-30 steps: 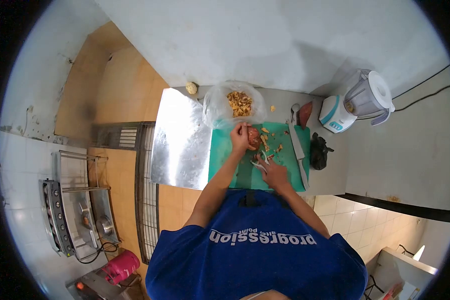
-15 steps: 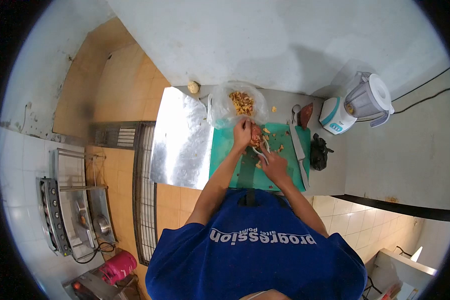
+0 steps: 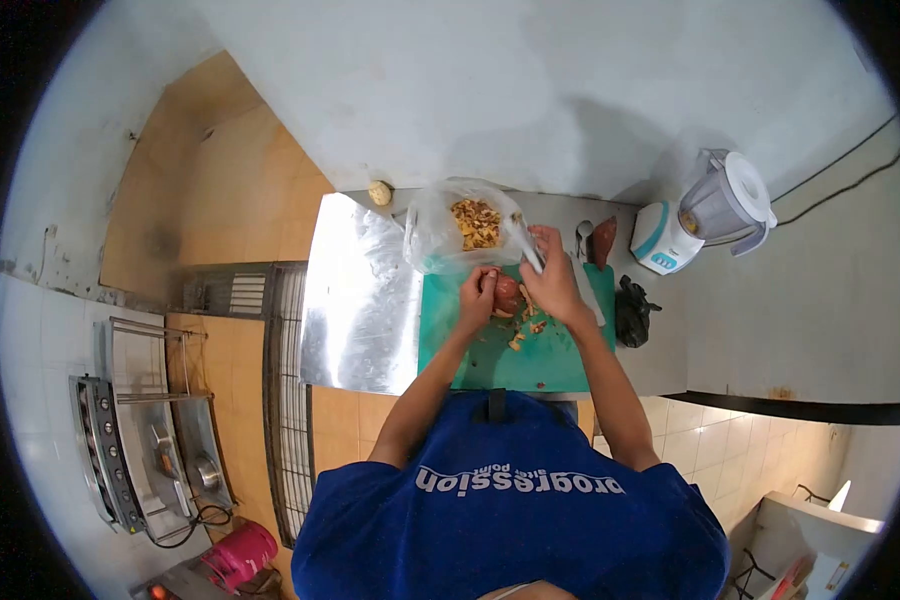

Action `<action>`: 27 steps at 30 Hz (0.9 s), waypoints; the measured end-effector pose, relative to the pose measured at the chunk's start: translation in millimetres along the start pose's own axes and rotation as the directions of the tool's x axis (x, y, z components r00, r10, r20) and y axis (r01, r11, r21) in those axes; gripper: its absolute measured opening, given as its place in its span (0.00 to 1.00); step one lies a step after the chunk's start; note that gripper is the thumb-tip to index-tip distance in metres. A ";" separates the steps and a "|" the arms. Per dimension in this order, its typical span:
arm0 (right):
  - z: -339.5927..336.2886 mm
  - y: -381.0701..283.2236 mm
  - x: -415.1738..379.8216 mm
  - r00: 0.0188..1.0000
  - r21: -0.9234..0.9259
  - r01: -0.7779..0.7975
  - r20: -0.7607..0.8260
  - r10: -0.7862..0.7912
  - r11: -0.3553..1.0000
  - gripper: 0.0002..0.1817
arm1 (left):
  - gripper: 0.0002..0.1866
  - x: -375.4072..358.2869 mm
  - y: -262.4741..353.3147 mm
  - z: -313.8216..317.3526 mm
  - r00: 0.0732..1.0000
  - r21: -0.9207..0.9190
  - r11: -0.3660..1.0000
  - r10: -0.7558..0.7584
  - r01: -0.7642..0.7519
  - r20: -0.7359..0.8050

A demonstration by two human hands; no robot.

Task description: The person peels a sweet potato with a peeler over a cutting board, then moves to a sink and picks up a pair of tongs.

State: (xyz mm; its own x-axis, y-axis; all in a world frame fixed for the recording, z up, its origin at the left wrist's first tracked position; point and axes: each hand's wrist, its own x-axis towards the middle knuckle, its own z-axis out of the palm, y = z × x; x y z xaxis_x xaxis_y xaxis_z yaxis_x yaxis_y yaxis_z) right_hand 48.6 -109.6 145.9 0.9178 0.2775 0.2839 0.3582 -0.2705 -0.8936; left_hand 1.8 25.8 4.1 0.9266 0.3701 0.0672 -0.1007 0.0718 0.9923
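My left hand [image 3: 477, 298] is closed around a reddish-skinned tuber, likely a sweet potato [image 3: 508, 295], over the green cutting board [image 3: 450, 345]. In my right hand [image 3: 552, 280] is a pale peeler [image 3: 531, 248], raised beside the plastic bag and slightly blurred. Yellow-brown peelings [image 3: 526, 328] lie scattered on the board below the tuber. Just past the board, a clear plastic bag [image 3: 432, 232] holds a heap of peelings [image 3: 477, 224]. My right hand and forearm partly cover a large knife [image 3: 588, 290] on the board's right side.
Right of the board lie a spoon [image 3: 583, 235], another reddish tuber [image 3: 604, 240] and a black plastic bag [image 3: 633, 312]. A blender [image 3: 705, 215] stands farther right. A small pale round item [image 3: 379, 192] sits at the back left, near the shiny metal counter [image 3: 360, 300].
My right hand with the peeler has moved from below the tuber up and right, beside the plastic bag. My left hand still holds the tuber, slightly lower in view.
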 end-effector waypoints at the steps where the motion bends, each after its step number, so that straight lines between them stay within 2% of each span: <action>1: 2.4 -6.2 13.3 1.000 0.050 0.025 -0.004 -0.025 0.998 0.18 | 0.08 -0.9 -5.6 -3.4 1.000 0.001 1.000 0.004 -0.004 -0.012; 2: 1.8 -13.0 25.0 0.999 0.053 0.034 0.005 -0.034 0.998 0.18 | 0.07 -2.2 -10.9 -6.3 0.992 -0.039 0.997 -0.065 0.061 -0.104; 3: -1.3 -19.0 36.1 0.994 -0.053 0.088 0.065 -0.084 0.995 0.18 | 0.08 -2.7 -14.4 -8.5 0.972 -0.087 0.989 -0.137 0.122 -0.191; 4: -1.7 -22.6 45.9 0.984 -0.155 0.146 0.128 -0.127 0.977 0.17 | 0.08 -3.1 -3.2 -11.5 0.971 -0.089 0.989 -0.132 0.116 -0.200; 5: 0.7 -26.5 54.9 0.911 -0.249 0.410 0.067 -0.406 0.878 0.17 | 0.14 -4.1 8.2 -15.9 0.861 -0.303 0.899 -0.406 0.316 -0.305; 6: 5.2 -26.7 55.4 0.908 -0.247 0.418 0.076 -0.413 0.874 0.17 | 0.21 -6.0 11.0 -21.3 0.675 -0.524 0.725 -0.658 0.447 -0.333; 7: 11.3 -26.3 51.6 0.951 -0.274 0.304 0.028 -0.308 0.912 0.17 | 0.31 -5.4 3.5 -29.4 0.685 -0.550 0.726 -0.646 0.413 -0.338; 8: 16.8 -24.2 50.3 0.979 -0.295 0.186 -0.024 -0.202 0.937 0.17 | 0.31 -1.0 1.0 -32.1 0.686 -0.557 0.726 -0.643 0.404 -0.341; 9: 24.7 -7.7 50.1 0.978 -0.294 0.193 -0.019 -0.207 0.936 0.17 | 0.33 2.7 4.0 -34.9 0.690 -0.527 0.765 -0.606 0.371 -0.394; 11: 39.3 48.7 36.5 0.986 -0.660 0.148 0.159 -0.055 0.736 0.14 | 0.34 1.0 10.4 -39.4 0.685 -0.494 0.795 -0.578 0.351 -0.444; 12: 38.5 63.9 31.0 0.985 -0.663 0.149 0.163 -0.053 0.734 0.14 | 0.35 6.2 17.8 -39.5 0.692 -0.507 0.780 -0.594 0.368 -0.410; 14: 38.0 79.5 30.2 0.960 -0.751 0.034 0.207 0.186 0.659 0.14 | 0.37 14.4 33.2 -42.9 0.703 -0.520 0.768 -0.600 0.374 -0.381; 15: 37.9 74.5 35.6 0.960 -0.751 0.050 0.217 0.175 0.658 0.14 | 0.35 15.0 35.8 -44.3 0.756 -0.477 0.791 -0.565 0.383 -0.331; 16: 36.1 70.4 32.5 0.983 -0.661 0.041 0.159 0.087 0.750 0.14 | 0.33 9.9 37.9 -46.1 0.797 -0.430 0.810 -0.538 0.399 -0.275; 17: 35.0 66.8 28.7 0.996 -0.558 0.038 0.083 0.010 0.829 0.15 | 0.33 7.8 37.1 -49.5 0.791 -0.433 0.806 -0.545 0.403 -0.278; 18: 35.2 73.9 26.9 0.996 -0.558 0.036 0.083 0.013 0.829 0.15 | 0.31 9.8 33.3 -53.9 0.798 -0.401 0.782 -0.577 0.478 -0.173; 19: 34.7 81.0 25.3 0.987 -0.624 0.081 0.161 0.026 0.777 0.15 | 0.30 12.0 29.5 -56.1 0.793 -0.357 0.756 -0.606 0.548 -0.065; 20: 32.3 88.3 21.0 0.971 -0.682 0.128 0.235 0.051 0.720 0.16 | 0.30 12.6 25.0 -54.5 0.791 -0.353 0.753 -0.609 0.555 -0.057; 23: 30.3 111.2 19.9 0.975 -0.700 0.099 0.211 0.072 0.708 0.16 | 0.26 22.9 21.4 -50.1 0.832 -0.317 0.800 -0.552 0.510 -0.054; 24: 31.5 99.4 26.2 0.974 -0.696 0.108 0.217 0.064 0.710 0.16 | 0.26 25.1 16.3 -52.4 0.859 -0.252 0.844 -0.506 0.473 -0.082; 26: 31.3 62.9 27.8 0.999 -0.458 0.031 0.054 -0.007 0.889 0.16 | 0.26 19.5 20.6 -54.7 0.877 -0.179 0.877 -0.468 0.445 -0.110; 27: 32.1 72.0 26.7 0.999 -0.454 0.027 0.048 -0.006 0.891 0.16 | 0.25 19.4 37.1 -51.9 0.886 -0.215 0.882 -0.449 0.420 -0.111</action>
State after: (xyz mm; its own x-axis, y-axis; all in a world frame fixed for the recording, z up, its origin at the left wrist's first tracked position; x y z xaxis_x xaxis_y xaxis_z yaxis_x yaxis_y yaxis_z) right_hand 93.4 -92.1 77.9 0.9065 0.3230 0.2718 0.4213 -0.6520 -0.6304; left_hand -2.8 83.7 36.8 0.8262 0.3989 -0.3978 0.2226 0.4175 0.8810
